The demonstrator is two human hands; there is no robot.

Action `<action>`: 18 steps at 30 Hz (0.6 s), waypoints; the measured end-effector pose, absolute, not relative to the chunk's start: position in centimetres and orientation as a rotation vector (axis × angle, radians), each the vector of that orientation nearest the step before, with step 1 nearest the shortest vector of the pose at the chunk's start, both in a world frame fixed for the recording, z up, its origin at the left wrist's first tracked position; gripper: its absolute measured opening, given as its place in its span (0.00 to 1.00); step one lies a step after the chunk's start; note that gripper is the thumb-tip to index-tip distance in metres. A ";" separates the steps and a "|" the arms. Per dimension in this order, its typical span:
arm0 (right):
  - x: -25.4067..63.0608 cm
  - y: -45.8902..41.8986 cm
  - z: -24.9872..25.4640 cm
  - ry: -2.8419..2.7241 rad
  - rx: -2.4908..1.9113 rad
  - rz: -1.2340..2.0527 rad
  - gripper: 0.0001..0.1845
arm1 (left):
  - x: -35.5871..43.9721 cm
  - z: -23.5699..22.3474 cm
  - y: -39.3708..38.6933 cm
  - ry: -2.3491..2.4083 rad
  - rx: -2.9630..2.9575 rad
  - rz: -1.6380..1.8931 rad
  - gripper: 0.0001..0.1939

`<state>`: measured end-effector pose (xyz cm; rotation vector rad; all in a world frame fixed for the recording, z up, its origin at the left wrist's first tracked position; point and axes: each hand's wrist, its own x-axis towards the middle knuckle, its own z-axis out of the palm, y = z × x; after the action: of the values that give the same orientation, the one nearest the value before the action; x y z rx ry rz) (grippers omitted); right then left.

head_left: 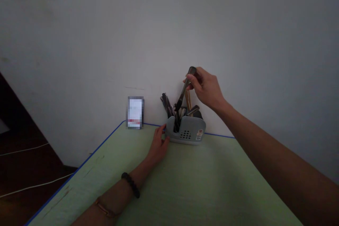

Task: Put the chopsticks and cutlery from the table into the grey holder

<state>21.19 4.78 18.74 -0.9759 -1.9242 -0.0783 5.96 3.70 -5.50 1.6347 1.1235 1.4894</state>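
A grey plastic cutlery holder (192, 124), with round holes and a sticker on its front, stands against the wall on the green table. Dark and metal-handled utensils (166, 104) and light wooden chopsticks (188, 103) stick up out of it. My left hand (159, 144) grips the holder's left side, thumb in front and fingers at the edge. Above the holder, my right hand (208, 86) pinches a utensil with a long, dark grey handle (186, 85). That utensil tilts downward, its lower end among the others, so I cannot make out its kind.
A phone (135, 113) with a lit, blurred screen leans on the wall, left of the holder. The green table (111, 169) has a blue edge and meets the pale wall. White cables (34, 185) run over the dark floor at left.
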 end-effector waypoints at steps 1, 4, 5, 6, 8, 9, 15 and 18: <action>21.1 4.7 18.6 -1.926 -0.979 -0.078 0.12 | 6.0 -5.5 3.7 1.125 1.634 1.487 0.25; 21.2 4.4 18.9 -1.880 -0.948 -0.108 0.13 | 5.9 -5.4 3.7 1.115 1.638 1.482 0.25; 21.3 4.2 19.1 -1.864 -0.929 -0.122 0.14 | 5.9 -5.4 3.7 1.109 1.640 1.482 0.25; 21.4 4.0 19.4 -1.851 -0.909 -0.135 0.15 | 5.9 -5.4 3.7 1.104 1.643 1.482 0.25; 21.5 3.7 20.0 -1.843 -0.885 -0.154 0.16 | 5.9 -5.4 3.7 1.105 1.644 1.483 0.25; 21.5 3.6 20.3 -1.844 -0.880 -0.161 0.16 | 5.9 -5.5 3.7 1.107 1.643 1.481 0.25; 21.7 3.8 19.9 -1.896 -0.917 -0.162 0.16 | 5.8 -5.6 3.8 1.092 1.644 1.482 0.25; 22.0 4.6 18.8 -1.912 -0.967 -0.137 0.14 | 5.9 -5.7 3.8 1.095 1.637 1.493 0.25</action>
<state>22.02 4.62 18.81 -0.9672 -1.9115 -0.1374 5.88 3.82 -5.66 1.6374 1.0951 1.4931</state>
